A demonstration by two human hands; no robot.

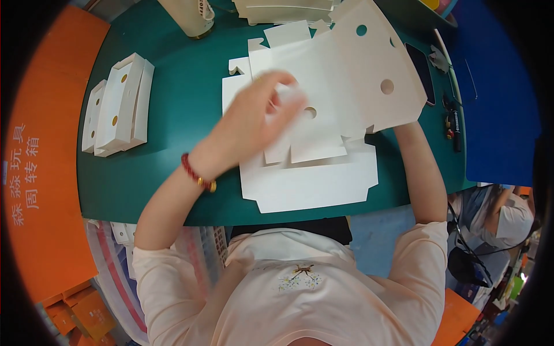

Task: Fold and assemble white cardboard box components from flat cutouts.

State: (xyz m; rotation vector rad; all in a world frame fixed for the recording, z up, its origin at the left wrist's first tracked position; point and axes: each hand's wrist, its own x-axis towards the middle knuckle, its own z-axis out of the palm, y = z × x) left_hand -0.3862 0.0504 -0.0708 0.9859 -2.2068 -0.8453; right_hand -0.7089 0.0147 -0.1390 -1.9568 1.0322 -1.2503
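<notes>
A white die-cut cardboard box blank (323, 69) with round holes lies before me, its right panel (369, 75) tilted up. Beneath it, another flat white blank (309, 187) sticks out toward the table's near edge. My left hand (254, 118) is over the middle of the upper blank, smeared by motion, its fingers seemingly curled. Something whitish shows among those fingers, too blurred to name. My right forearm (424, 167) reaches up on the right, and the hand at its end is hidden behind the raised panel.
On the green table (184, 115), folded white boxes (124, 106) with round holes stand at the left. A cup (187, 17) and stacked white cardboard (283, 11) are at the far side. Along the right lie a dark phone (421, 72) and small dark items (454, 127). Orange crates (52, 150) border the left.
</notes>
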